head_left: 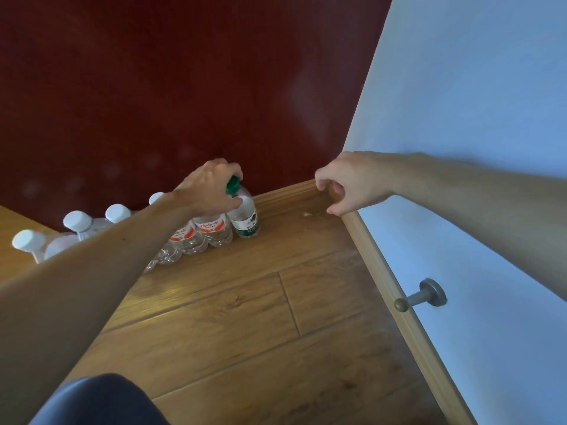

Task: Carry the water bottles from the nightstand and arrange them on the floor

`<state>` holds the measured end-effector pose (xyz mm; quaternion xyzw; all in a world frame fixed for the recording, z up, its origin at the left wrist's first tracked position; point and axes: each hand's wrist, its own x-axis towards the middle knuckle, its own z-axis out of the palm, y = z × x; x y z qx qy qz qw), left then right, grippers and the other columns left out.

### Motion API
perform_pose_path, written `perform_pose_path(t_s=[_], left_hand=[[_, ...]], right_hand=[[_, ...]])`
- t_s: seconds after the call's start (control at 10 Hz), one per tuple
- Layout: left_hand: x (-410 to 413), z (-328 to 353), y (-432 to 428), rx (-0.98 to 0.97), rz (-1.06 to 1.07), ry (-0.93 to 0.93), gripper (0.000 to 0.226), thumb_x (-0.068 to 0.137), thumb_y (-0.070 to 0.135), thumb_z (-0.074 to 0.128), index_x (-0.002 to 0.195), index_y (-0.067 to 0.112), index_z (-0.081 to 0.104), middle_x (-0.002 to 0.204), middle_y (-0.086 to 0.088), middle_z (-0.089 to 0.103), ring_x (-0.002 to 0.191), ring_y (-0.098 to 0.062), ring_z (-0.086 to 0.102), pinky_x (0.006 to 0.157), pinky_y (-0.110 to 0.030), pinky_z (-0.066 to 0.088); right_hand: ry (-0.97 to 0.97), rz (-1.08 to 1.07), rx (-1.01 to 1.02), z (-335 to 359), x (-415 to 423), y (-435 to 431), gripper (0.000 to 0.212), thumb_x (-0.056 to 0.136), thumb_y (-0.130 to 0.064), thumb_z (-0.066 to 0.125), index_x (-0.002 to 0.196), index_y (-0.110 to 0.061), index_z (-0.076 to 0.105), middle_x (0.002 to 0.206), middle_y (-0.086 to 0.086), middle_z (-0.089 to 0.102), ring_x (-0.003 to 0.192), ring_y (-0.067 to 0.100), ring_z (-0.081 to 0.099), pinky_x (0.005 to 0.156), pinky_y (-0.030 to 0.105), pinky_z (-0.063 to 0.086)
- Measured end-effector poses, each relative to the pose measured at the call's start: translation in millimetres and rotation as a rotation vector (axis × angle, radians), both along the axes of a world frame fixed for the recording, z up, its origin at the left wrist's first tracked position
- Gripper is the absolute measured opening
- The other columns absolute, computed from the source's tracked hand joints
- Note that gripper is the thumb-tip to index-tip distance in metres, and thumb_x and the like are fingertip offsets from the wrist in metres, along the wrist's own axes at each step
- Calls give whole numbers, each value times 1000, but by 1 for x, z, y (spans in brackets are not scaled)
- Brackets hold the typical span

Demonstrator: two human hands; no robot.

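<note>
A row of several clear water bottles stands on the wooden floor (245,317) along a dark red wall. The white-capped bottles (80,223) fill the left part, with red-labelled ones (214,230) further right. At the right end stands a green-capped bottle (247,219) with a green label. My left hand (211,188) grips this bottle at its neck, just under the cap. My right hand (349,182) hovers near the corner with its fingers loosely curled and nothing in them. My left forearm hides part of the row.
A wooden skirting board (383,271) runs along the pale blue wall on the right. A metal door stop (420,297) sticks out of that wall above the floor. A dark-clad knee (101,400) shows at the bottom left.
</note>
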<state>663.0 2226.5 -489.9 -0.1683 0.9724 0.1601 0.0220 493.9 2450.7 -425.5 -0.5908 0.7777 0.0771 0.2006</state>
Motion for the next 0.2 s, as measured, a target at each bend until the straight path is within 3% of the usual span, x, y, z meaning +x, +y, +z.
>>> perform_pose_path(t_s=[0.2], left_hand=[[9,9,0,-25,-16,94,52,78,31,76,123,14,59,107,-3,55,88,-20,59,77,-42,56]], right_hand=[[-29,-14,-58,4,3,-33,49,81,-51,70,121,-26,56,95,-7,53,91,22,60,74,37,52]])
